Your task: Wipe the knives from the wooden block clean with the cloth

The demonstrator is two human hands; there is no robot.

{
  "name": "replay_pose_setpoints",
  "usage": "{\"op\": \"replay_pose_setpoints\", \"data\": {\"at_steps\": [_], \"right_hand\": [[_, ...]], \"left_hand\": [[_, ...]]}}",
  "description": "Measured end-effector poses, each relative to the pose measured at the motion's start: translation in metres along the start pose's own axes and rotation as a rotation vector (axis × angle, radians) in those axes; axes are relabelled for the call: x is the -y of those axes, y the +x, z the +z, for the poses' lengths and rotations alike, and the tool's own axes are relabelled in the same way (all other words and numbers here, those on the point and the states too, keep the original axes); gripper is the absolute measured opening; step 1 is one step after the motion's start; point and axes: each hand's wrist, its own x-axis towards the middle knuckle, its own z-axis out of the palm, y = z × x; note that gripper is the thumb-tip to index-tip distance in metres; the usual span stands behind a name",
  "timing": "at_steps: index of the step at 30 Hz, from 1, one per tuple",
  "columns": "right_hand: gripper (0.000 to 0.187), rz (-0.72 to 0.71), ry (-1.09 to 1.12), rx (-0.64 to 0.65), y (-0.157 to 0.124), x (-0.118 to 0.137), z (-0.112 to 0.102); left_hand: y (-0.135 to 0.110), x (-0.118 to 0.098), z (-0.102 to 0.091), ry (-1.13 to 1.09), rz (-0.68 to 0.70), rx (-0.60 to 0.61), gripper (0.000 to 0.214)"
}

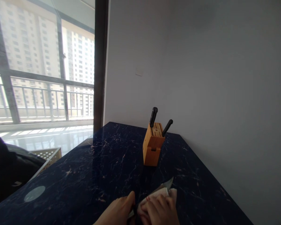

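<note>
Knife (pixel 168 184) in both hands, low over the near part of the dark, pale-veined surface (pixel 117 156); I couldn't tell whether it touched down. Its pointed blade slanted away from the person, tip to the right. The left hand (pixel 120 208) was closed around the near end, with most of the handle hidden from me. The right hand (pixel 161 210) was clamped on a white cloth (pixel 162 192) with reddish marks, folded about the blade so that the tip poked out beyond it.

Just past the tip stood a wooden knife block (pixel 151 151), upright, with two black handles (pixel 154 117) jutting from its top. Off to the left lay a pale round patch (pixel 34 193) near the edge. Behind the block rose a plain grey wall (pixel 208 81); on the left, tall windows (pixel 37 75) looked out on high buildings.
</note>
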Motion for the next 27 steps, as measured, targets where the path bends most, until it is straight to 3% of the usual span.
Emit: {"op": "replay_pose_setpoints", "data": {"at_steps": [12,27], "right_hand": [[0.013,0.096,0.063,0.007,-0.002,0.017,0.000],[0.006,0.099,0.062,0.009,-0.001,0.021,-0.003]], "left_hand": [[-0.007,-0.009,-0.003,-0.026,-0.034,-0.061,0.014],[-0.007,-0.010,-0.002,0.100,0.006,-0.038,0.024]]}}
